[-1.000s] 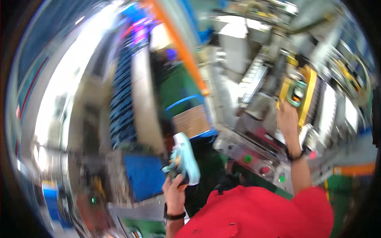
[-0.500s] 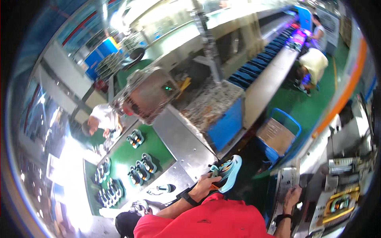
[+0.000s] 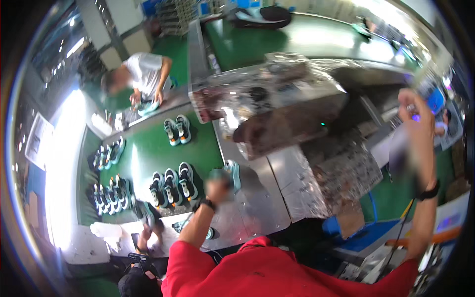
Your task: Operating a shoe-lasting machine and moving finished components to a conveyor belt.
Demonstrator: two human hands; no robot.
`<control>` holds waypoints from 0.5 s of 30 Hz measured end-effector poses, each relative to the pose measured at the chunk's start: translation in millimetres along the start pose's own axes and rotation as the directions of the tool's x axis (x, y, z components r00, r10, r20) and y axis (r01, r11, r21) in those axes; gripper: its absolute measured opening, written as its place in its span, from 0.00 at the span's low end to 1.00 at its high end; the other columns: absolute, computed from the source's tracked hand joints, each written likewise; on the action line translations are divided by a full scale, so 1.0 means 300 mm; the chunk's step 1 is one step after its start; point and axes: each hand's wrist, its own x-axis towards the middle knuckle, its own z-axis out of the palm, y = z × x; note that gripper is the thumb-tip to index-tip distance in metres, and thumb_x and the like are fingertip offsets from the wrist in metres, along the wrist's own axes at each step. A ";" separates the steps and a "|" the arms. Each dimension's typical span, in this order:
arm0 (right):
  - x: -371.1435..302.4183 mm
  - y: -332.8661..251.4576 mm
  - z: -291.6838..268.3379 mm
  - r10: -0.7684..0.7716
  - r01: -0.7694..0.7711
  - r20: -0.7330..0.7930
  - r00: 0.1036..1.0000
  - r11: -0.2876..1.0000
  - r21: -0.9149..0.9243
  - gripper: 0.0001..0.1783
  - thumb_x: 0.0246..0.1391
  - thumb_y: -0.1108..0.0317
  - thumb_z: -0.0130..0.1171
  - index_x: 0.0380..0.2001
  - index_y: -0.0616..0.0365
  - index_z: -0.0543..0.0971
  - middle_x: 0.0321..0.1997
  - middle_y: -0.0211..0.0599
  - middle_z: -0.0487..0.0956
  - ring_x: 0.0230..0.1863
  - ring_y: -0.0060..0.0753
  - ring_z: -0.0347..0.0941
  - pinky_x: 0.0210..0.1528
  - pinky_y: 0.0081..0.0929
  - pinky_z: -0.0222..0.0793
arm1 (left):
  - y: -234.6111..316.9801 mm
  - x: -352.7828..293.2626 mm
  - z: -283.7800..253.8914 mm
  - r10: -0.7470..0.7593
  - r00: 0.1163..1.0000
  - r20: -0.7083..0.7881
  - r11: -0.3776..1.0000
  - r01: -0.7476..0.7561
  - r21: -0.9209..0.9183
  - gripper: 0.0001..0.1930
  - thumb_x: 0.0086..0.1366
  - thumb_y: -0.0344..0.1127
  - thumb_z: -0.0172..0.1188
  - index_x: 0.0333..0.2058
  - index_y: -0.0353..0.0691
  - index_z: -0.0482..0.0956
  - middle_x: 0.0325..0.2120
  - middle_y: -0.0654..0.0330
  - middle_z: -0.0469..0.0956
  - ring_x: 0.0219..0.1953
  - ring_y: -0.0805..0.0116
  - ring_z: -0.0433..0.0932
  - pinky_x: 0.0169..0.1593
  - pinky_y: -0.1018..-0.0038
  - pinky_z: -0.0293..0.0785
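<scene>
Left hand (image 3: 216, 190): clasping a pale-blue-soled shoe (image 3: 234, 175); blur hides the exact finger placement.
Right hand (image 3: 415, 106): raised, fingers loosely bent, nothing visible in them.
Shoe position: at the left hand's fingers, on their far right side, above the metal tabletop (image 3: 260, 198); whether it touches the metal cannot be told.
Shoe's long axis: roughly fore and aft, pointing away from the person's body, the pale sole turned toward the right hand's side.
Nearer hand: the left, in contact; the right is well apart, farther out to the right.
Row of three shoes (image 3: 170, 187): just left of the left hand, on the green surface (image 3: 143, 153), their long axes roughly parallel to the clasped one.
Pair of shoes (image 3: 177, 130): beyond the left hand, a little to its left.
Wrapped machine (image 3: 297, 114): between the two hands, farther out than the left.
</scene>
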 end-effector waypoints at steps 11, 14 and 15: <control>1.145 -0.037 0.783 -0.357 0.442 0.457 0.814 0.893 -0.089 0.42 0.51 0.54 0.62 0.67 0.52 0.61 0.68 0.44 0.65 0.69 0.41 0.59 0.69 0.36 0.50 | 0.398 1.021 -0.155 0.673 0.662 -0.330 0.684 -0.388 0.618 0.22 0.52 0.34 0.58 0.45 0.29 0.69 0.36 0.38 0.78 0.39 0.39 0.77 0.43 0.53 0.73; 1.267 -0.076 0.915 -0.337 0.410 0.501 0.797 0.911 -0.041 0.42 0.48 0.44 0.64 0.59 0.61 0.68 0.57 0.43 0.74 0.58 0.35 0.69 0.61 0.30 0.60 | 0.377 1.164 -0.204 0.776 0.569 -0.273 0.567 -0.439 0.697 0.27 0.54 0.36 0.58 0.51 0.27 0.65 0.39 0.36 0.76 0.44 0.36 0.74 0.49 0.52 0.70; 1.326 -0.088 0.901 -0.167 0.300 0.658 0.734 0.949 -0.094 0.36 0.48 0.44 0.64 0.51 0.62 0.72 0.47 0.39 0.76 0.49 0.30 0.70 0.54 0.27 0.63 | 0.358 1.174 -0.175 0.760 0.610 -0.225 0.574 -0.469 0.671 0.28 0.55 0.37 0.59 0.53 0.30 0.66 0.43 0.37 0.76 0.47 0.38 0.74 0.51 0.55 0.70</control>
